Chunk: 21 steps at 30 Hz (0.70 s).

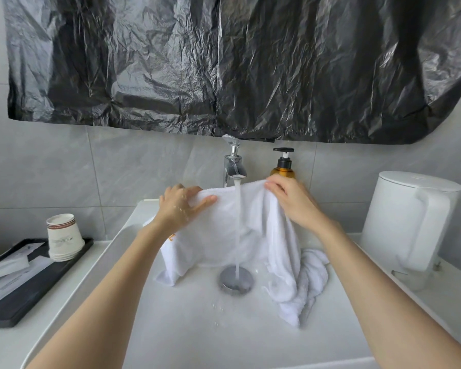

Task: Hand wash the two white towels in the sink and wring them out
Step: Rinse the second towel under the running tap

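Observation:
A white towel [224, 230] hangs spread between my two hands above the white sink [186, 328]. My left hand [181, 206] grips its upper left edge, thumb in front. My right hand [290, 201] pinches its upper right edge. Water runs from the chrome faucet [233, 166] down in front of the towel onto the round metal drain [234, 282]. The towel's lower end trails into the basin at the right, where a second white towel [314, 270] lies crumpled behind it; the two are hard to tell apart there.
An amber soap pump bottle [283, 166] stands behind my right hand. A white kettle [410, 219] sits on the counter to the right. On the left is a black tray [24, 296] with stacked paper cups [63, 238] and packets. Black plastic sheeting [224, 62] covers the wall above.

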Motion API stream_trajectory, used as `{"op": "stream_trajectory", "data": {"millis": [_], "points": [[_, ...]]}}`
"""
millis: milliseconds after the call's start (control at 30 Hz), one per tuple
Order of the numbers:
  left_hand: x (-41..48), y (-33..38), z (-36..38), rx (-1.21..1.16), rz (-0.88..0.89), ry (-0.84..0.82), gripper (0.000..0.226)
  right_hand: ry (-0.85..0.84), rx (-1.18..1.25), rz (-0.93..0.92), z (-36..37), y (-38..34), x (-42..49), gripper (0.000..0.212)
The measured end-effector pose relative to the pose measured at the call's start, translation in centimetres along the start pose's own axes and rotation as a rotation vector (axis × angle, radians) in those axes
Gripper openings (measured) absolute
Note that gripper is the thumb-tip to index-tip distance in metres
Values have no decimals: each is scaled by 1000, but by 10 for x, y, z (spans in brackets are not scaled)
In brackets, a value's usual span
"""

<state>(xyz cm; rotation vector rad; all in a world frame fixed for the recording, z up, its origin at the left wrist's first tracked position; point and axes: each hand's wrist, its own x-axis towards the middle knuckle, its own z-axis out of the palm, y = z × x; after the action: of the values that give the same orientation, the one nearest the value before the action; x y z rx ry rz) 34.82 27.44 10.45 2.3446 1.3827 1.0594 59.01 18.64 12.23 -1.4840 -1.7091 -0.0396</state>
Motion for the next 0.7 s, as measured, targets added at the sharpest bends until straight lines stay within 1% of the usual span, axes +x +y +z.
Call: {"op": "stream_trajectory", "data": {"millis": [33, 100, 167, 200, 233, 333, 400, 467, 533, 567, 600, 700], "points": [[0, 0, 1, -26, 54, -27, 38, 37, 85, 43, 0, -5, 1, 22], [-2, 2, 4, -153, 90, -57, 45, 107, 305, 152, 3, -14, 2, 21], [-7, 10, 9, -381, 42, -74, 39, 151, 519, 276, 11, -20, 3, 24], [-11, 15, 12, -521, 8, -90, 34, 153, 571, 321, 17, -22, 2, 28], [-14, 20, 15, -627, -25, -87, 31, 146, 574, 336, 25, -25, 0, 30], [-19, 37, 30, -773, -104, -10, 25, 150, 467, 292, 56, -36, -8, 38], [-20, 47, 40, -860, -174, 16, 22, 167, 359, 287, 70, -50, -15, 38], [-21, 55, 48, -911, -255, 38, 26, 238, 317, 272, 77, -62, -18, 34], [-20, 56, 54, -897, -269, 63, 38, 294, 294, 283, 82, -66, -13, 29], [-21, 56, 56, -867, -253, 64, 43, 295, 280, 300, 84, -65, -9, 30], [-21, 56, 58, -825, -218, 56, 44, 278, 277, 321, 87, -60, -6, 32], [-26, 64, 53, -685, -127, 5, 37, 193, 272, 360, 88, -41, -1, 37]]}}
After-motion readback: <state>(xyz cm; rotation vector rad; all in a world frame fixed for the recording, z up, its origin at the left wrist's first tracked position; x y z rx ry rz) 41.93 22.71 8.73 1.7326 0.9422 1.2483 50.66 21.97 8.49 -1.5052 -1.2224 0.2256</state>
